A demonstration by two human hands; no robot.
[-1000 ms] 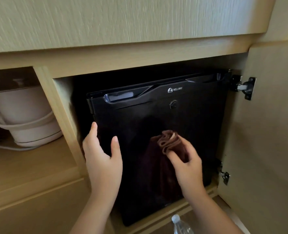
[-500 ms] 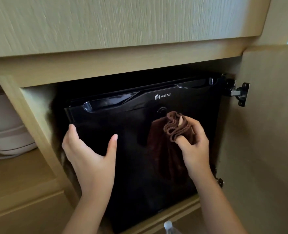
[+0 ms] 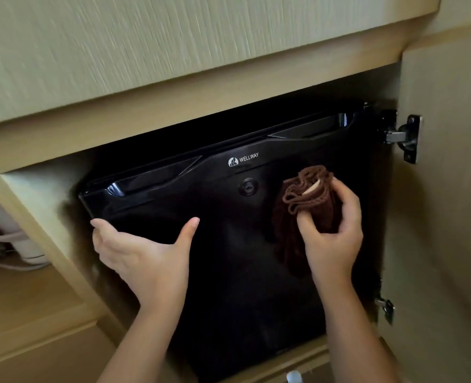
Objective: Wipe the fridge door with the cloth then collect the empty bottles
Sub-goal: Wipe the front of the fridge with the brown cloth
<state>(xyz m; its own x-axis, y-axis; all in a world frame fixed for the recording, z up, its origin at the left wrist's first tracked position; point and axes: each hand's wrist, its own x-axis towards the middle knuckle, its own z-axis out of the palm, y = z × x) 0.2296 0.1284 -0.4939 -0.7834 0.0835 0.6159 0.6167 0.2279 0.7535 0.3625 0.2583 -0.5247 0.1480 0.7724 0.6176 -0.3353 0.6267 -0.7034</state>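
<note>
Two hands up: glossy black mini-fridge door fills the wooden cabinet straight ahead. My open left hand hovers near its left edge; right hand clutches the bunched brown cloth, upper right, nearer the unwiped top.

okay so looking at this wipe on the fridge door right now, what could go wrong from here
The cloth is bunched in the right hand, so it may only smear the glossy fridge door. The left hand lies bare at the door's edge and could leave fingerprints. A bottle cap shows just below; an arm might knock it.
</note>
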